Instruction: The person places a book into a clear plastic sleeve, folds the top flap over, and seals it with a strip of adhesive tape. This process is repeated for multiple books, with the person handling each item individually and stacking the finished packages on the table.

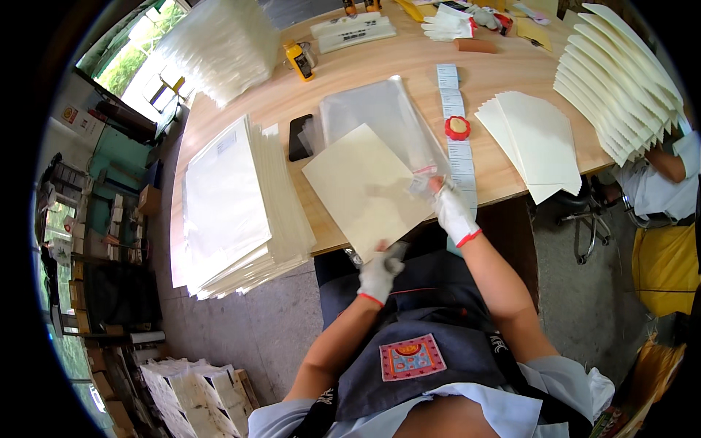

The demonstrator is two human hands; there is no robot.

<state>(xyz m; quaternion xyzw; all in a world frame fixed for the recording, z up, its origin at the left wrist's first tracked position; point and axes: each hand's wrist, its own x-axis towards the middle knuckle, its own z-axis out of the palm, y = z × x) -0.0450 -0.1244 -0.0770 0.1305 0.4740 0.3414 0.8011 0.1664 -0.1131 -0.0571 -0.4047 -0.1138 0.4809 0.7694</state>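
Note:
A cream sheet of card (365, 186) is tilted over the near edge of the table. Its near corner is in my left hand (382, 274), which wears a white glove with bare fingertips and is closed on it. My right hand (454, 212), gloved the same way, pinches crumpled clear film of a plastic bag (422, 182) at the card's right corner. How far the card sits inside the bag I cannot tell. Behind it lies a stack of clear plastic bags (361, 106). To the left is a thick pile of bagged cards (226, 193).
A black phone (300, 137) lies beside the bags. Right of them runs a strip of labels (461, 171) with a red round object (457, 128) on it. Cream sheets (529, 139) are fanned near the right edge; a taller stack (617, 84) stands beyond. Another person (661, 179) sits at right.

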